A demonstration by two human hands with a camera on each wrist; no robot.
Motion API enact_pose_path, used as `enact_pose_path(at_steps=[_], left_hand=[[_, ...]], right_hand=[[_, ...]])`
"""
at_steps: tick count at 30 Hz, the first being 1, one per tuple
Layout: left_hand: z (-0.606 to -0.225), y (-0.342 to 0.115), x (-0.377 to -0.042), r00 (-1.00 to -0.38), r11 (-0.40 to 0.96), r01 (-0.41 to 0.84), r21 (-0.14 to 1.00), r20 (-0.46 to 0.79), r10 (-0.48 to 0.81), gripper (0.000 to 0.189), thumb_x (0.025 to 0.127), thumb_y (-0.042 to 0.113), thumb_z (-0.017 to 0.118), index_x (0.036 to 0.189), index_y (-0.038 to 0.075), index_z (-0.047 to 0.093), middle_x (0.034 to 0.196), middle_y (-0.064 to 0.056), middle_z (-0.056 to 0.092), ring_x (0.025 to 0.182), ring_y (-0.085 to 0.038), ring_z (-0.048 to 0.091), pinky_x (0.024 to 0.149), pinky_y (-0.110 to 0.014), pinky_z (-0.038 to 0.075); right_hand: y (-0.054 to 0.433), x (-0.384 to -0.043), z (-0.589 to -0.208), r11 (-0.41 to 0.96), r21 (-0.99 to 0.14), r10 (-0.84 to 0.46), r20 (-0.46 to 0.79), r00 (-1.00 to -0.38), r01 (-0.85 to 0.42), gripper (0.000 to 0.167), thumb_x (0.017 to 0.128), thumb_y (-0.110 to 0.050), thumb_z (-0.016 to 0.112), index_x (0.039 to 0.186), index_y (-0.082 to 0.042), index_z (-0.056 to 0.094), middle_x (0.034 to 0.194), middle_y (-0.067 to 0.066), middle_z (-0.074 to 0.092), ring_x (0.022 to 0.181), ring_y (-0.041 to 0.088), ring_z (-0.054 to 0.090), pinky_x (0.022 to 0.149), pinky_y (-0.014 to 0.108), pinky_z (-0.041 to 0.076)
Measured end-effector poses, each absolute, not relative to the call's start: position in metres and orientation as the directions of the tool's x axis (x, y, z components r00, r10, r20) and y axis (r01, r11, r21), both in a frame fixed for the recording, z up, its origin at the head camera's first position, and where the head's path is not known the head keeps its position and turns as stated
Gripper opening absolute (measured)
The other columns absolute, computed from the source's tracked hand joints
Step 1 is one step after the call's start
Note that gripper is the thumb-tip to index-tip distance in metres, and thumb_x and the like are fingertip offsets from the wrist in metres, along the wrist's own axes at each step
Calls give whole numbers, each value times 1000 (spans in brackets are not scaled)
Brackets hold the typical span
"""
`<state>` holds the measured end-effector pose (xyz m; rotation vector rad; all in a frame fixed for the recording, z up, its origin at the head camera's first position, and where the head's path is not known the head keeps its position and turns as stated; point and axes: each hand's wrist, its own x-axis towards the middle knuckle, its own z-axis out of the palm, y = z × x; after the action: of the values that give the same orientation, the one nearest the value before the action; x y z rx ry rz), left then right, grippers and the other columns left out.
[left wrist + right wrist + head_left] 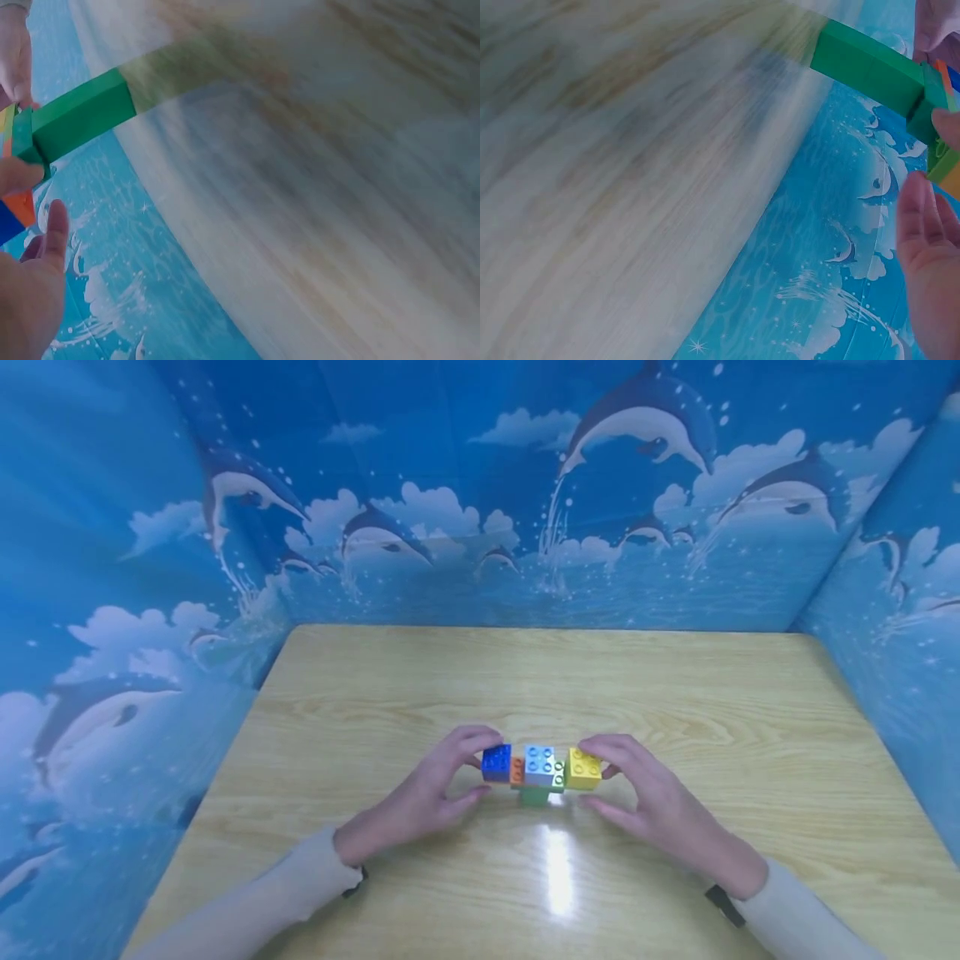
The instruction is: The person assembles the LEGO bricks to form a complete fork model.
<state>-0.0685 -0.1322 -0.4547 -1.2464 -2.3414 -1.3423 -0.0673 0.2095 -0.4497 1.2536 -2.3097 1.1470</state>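
Observation:
Between the two hands stands a symmetrical structure of toy building bricks. A dark blue brick (pixel 496 763) sits at its left end on an orange brick (pixel 517 771). In the middle is a light blue brick (pixel 539 763), and at the right end a yellow brick (pixel 583 769) over a light green brick (pixel 558 774). A green brick column (pixel 84 114) carries it all on the table. My left hand (pixel 427 785) pinches the dark blue end, thumb in front, index finger behind. At the yellow end my right hand (pixel 663 797) pinches likewise; its other fingers (pixel 919 206) stay below.
The light wood-grain table (pixel 420 685) has a bright glare spot (pixel 558 868) in front of the bricks. Blue dolphin-print sheets (pixel 465 485) stand round its back and sides. A dark band (pixel 724 906) shows at the right wrist.

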Motion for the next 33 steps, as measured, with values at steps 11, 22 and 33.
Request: enact_pose_path(at_steps=[11,22,33], left_hand=[[-451,-125,-72,-660,274,726,631,526,537,80,88,-17,82,158,-2,47,154,-19,53,129,-31,63,88,-34,64],[-451,-115,-89,-707,243,675,697,517,482,78,88,-21,78,157,2,50,153,-19,56,110,-28,71,81,-28,64],[-459,-109,-105,-869,377,389,841,198,454,60,91,-13,80,146,-4,59,140,-15,65,106,-24,74,84,-28,63]], right_hand=[[209,-76,-452,348,-497,-506,614,-605,-795,64,89,-8,81,148,4,58,145,19,62,97,18,67,83,16,56],[213,-89,-447,336,-650,-435,535,-724,-682,90,70,24,90,151,1,57,142,16,66,100,15,73,76,19,59],[217,-101,-453,481,-739,-456,249,-855,-472,67,88,8,87,148,-3,60,118,11,73,87,14,72,71,30,63]])
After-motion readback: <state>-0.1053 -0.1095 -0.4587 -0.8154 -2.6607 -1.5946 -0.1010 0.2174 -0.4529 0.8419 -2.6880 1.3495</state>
